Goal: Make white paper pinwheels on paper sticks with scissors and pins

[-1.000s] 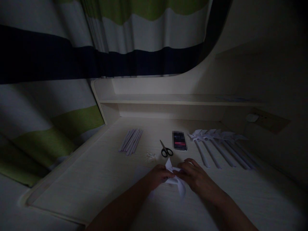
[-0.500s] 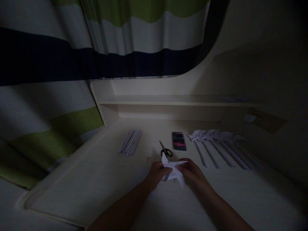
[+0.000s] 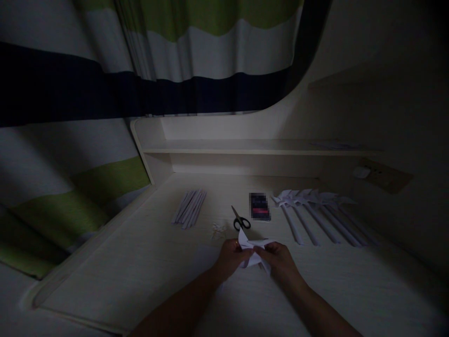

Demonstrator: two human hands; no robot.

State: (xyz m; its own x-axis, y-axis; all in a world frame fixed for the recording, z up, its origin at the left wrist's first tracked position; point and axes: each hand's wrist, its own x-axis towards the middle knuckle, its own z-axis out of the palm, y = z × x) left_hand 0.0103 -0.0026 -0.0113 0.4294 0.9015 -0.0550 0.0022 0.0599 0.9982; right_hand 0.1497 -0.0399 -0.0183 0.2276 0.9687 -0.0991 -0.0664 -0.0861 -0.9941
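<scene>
Both my hands hold a white folded paper pinwheel head (image 3: 253,248) just above the pale desk (image 3: 140,252). My left hand (image 3: 229,257) pinches its left side and my right hand (image 3: 278,260) grips its right side; pointed paper flaps stick up between them. Black-handled scissors (image 3: 240,220) lie just beyond my hands. Small white paper scraps (image 3: 219,229) sit left of the scissors.
A row of several finished paper pinwheels on sticks (image 3: 315,213) lies at the right. A bundle of rolled paper sticks (image 3: 189,207) lies at the left. A dark phone (image 3: 260,206) rests behind the scissors. A low shelf (image 3: 252,147) and a striped curtain (image 3: 105,93) stand behind.
My hands have drawn closer together on the paper pinwheel head, and its flaps have folded inward; the view shifted slightly.
</scene>
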